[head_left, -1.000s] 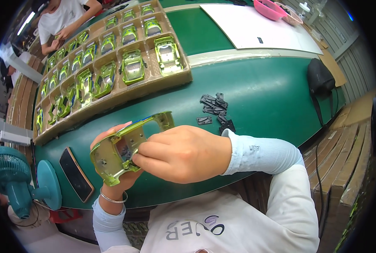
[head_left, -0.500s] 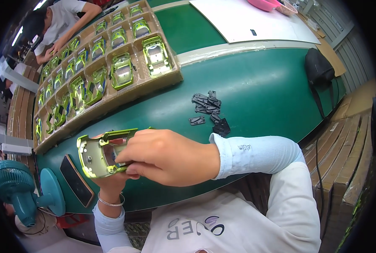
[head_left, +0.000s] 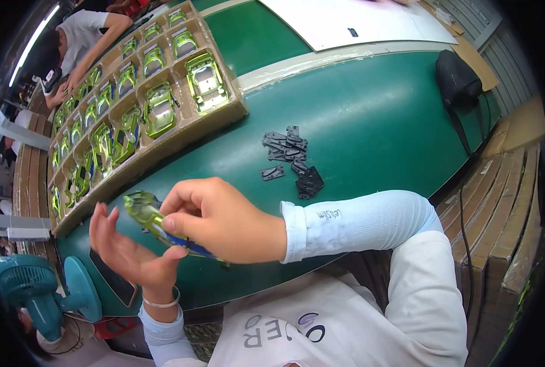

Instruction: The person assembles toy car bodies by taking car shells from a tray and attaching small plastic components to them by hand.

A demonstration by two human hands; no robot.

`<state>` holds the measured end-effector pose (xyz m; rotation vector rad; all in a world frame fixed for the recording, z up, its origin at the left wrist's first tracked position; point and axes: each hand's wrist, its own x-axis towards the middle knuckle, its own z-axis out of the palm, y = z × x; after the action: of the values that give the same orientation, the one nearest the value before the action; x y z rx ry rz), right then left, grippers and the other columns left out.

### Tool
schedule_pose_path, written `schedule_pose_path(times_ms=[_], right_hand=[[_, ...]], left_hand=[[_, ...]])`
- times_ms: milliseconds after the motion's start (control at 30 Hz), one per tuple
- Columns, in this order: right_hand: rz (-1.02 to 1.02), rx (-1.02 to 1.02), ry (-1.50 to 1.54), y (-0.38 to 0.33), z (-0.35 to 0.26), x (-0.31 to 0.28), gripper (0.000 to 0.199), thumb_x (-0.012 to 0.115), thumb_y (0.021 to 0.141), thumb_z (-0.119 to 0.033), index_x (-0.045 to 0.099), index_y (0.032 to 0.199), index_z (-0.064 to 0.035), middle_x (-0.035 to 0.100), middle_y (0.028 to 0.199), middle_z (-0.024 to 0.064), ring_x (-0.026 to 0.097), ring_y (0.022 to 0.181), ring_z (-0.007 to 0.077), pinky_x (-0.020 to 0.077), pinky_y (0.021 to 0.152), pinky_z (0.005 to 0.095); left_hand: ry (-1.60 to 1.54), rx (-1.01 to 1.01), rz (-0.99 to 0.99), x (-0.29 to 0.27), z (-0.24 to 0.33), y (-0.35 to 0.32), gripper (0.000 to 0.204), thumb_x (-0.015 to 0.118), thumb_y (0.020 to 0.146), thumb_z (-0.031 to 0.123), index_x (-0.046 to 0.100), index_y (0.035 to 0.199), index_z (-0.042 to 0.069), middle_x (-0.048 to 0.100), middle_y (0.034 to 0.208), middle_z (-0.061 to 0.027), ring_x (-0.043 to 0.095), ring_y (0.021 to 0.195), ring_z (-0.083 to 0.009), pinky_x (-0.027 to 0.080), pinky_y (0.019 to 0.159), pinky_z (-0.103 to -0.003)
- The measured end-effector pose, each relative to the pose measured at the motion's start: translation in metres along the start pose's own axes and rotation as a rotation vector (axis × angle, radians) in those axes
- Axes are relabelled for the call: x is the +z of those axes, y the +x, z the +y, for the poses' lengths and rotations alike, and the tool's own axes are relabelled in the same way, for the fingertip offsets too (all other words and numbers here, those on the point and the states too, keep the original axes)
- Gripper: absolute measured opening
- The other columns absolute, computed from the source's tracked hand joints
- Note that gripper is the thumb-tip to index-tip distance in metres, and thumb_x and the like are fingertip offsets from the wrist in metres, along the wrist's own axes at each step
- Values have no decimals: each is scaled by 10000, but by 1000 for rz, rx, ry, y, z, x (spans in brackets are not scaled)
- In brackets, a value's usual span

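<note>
My right hand (head_left: 226,223) grips a green toy car body shell (head_left: 141,210) from above, with the thumb along its near side. The shell is tilted on edge above the green table, and a blue patch shows along its lower side. My left hand (head_left: 125,254) is open beside it, palm up and fingers spread. Its thumb reaches to the shell's lower edge; whether it touches cannot be made out. To the right of my hands lies a loose pile of small black plastic parts (head_left: 284,145).
A divided cardboard tray (head_left: 193,131) of similar green shells stands at the far left, where another person (head_left: 89,40) leans over it. A phone (head_left: 113,278) and teal fan (head_left: 80,287) are near my left arm. A black bag (head_left: 459,79) and white board (head_left: 394,27) lie beyond.
The shell has been turned from its hollow inside facing up to standing on edge. My left hand has let go and spread its fingers; my right hand keeps hold.
</note>
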<state>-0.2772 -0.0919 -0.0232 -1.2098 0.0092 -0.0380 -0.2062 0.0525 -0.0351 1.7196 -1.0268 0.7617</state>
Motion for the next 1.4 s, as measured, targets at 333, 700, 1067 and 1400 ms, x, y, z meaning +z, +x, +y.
schedule_pose_path(times_ms=[333,700,1067,1400], right_hand=[[25,-5,-193,-2,-1,-5,291,598,781,-140,513,972,62,598,747,118,557,645,138,450,599,275],[-72,-331,-696,-13,0,2,330,636,676,-198,514,840,61,560,766,203,525,777,353,432,696,408],[-153,-782,-807,4,-8,-13,202,650,698,0,601,894,-9,577,771,113,578,679,267,471,581,311],[-119,-814,-965,5,-3,-12,180,636,685,-34,539,836,-17,534,766,101,548,684,270,461,582,334]], left_hand=[[98,234,-481,-14,-1,5,262,681,694,113,599,910,-8,587,931,-136,579,889,-323,484,737,-379],[130,164,-348,-15,-1,1,118,541,802,64,582,853,-35,587,814,-148,585,726,-290,481,638,-355],[-197,-13,-376,-12,2,-1,89,603,759,30,573,809,-38,579,782,-144,574,669,-256,475,596,-314],[-287,-102,-553,-12,-6,8,230,624,640,-47,592,866,-26,596,830,-127,582,760,-272,470,681,-323]])
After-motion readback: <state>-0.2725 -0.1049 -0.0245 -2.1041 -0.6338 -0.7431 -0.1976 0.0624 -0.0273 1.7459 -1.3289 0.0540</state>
